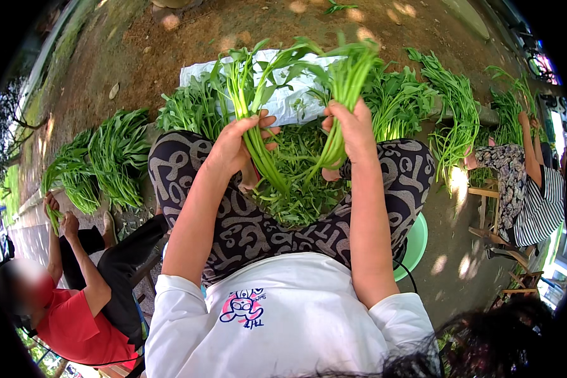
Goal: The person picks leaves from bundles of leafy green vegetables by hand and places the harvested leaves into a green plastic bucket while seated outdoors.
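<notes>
My left hand (236,145) has its thumb across a bunch of long-stemmed leafy greens that look like water spinach (253,135), its fingers loosely curled behind the stems. Another bunch of water spinach (343,88) is gripped in my right hand (353,129), its leafy tops pointing away from me and blurred. The stem ends of both bunches slant down toward each other between my knees. Below them lies a pile of loose leaves and cut pieces (302,205). A white plastic sheet (290,104) is spread beyond my hands.
Heaps of greens lie to the left (116,157), at my right knee (394,104) and farther right (453,104). A pale green basin (416,249) stands beside my right thigh. A person in red (85,324) sits at left and another in stripes (542,208) at right, both handling greens.
</notes>
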The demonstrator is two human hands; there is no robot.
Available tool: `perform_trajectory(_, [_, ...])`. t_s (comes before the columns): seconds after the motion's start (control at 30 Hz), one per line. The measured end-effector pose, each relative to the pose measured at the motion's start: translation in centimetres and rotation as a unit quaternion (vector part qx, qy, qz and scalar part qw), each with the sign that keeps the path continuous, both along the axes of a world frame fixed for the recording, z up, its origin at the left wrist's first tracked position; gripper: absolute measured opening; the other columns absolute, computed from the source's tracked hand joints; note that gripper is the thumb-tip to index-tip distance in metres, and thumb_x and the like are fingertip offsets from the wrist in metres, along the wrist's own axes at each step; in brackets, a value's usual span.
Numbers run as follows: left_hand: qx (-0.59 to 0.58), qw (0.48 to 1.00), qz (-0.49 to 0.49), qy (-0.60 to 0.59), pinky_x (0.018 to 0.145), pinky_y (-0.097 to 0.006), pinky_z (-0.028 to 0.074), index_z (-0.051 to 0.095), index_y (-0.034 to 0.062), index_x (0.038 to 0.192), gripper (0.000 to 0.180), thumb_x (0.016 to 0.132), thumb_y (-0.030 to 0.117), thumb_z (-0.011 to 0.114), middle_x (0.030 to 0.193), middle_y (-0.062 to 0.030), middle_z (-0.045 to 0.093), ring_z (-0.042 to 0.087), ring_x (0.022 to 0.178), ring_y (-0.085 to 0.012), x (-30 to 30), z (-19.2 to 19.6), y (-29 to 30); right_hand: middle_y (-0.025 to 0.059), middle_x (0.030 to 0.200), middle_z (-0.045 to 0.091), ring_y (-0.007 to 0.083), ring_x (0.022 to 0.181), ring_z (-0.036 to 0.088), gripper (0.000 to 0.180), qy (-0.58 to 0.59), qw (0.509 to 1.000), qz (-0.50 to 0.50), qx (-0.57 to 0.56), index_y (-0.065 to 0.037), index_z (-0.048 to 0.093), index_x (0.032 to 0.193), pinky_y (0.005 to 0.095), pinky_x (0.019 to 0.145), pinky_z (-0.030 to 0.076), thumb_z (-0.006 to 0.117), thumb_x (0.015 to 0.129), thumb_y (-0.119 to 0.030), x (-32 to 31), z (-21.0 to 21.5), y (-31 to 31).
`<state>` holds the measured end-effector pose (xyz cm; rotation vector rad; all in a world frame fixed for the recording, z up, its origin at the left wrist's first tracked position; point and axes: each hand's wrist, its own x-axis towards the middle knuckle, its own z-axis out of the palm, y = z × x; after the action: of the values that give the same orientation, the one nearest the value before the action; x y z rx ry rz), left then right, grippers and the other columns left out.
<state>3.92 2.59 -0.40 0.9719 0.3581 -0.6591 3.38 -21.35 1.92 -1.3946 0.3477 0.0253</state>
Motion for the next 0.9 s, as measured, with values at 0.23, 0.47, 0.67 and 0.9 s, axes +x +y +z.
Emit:
perform_trajectory(0.23, [-0.013,0.998,0.063,0.024,0.085,-0.047,0.052,0.052,-0.0006,0.114,0.028,0.093,0.017,0.051,0.120,-0.0189,0.057,0.058,0.108,-0.0337,0.1,-0.6,0.6,0.0048,0.075,0.057,0.0108,0.053,0.053,0.020,-0.087,0.988,-0.127,0.033,-0.001,0.056,0.100,0.0248,0.049,0.047,0.066,0.085,-0.010,0.0,0.6,-3.6])
perform_trajectory(0.47, [-0.056,0.997,0.055,-0.004,0.088,-0.044,0.050,0.052,0.0053,0.108,0.022,0.090,0.017,0.058,0.117,-0.0157,0.060,0.058,0.109,-0.0326,0.2,-0.4,0.6,0.0042,0.073,0.056,0.0107,0.057,0.055,0.020,-0.010,0.999,-0.016,0.036,0.000,0.056,0.098,0.0226,0.052,0.050,0.065,0.086,-0.012,-0.8,1.6,-2.6])
perform_trajectory(0.67, [-0.070,0.994,0.033,-0.075,0.086,-0.041,0.053,0.057,0.0093,0.102,0.018,0.086,0.008,0.065,0.111,-0.0093,0.063,0.060,0.107,-0.0288,-0.2,0.1,0.5,0.0079,0.084,0.062,0.0120,0.068,0.059,0.025,0.045,0.990,0.128,-0.040,0.000,0.057,0.097,0.0243,0.060,0.051,0.070,0.079,-0.011,-1.0,0.8,1.8])
perform_trajectory(0.9, [-0.072,0.994,0.039,-0.077,0.084,-0.038,0.054,0.057,0.0092,0.106,0.022,0.085,0.007,0.065,0.114,-0.0085,0.062,0.062,0.101,-0.0232,-0.2,0.5,0.3,0.0056,0.082,0.062,0.0110,0.065,0.057,0.025,-0.022,0.981,0.193,0.017,0.002,0.057,0.097,0.0263,0.056,0.047,0.064,0.073,0.000,-1.6,-1.3,4.6])
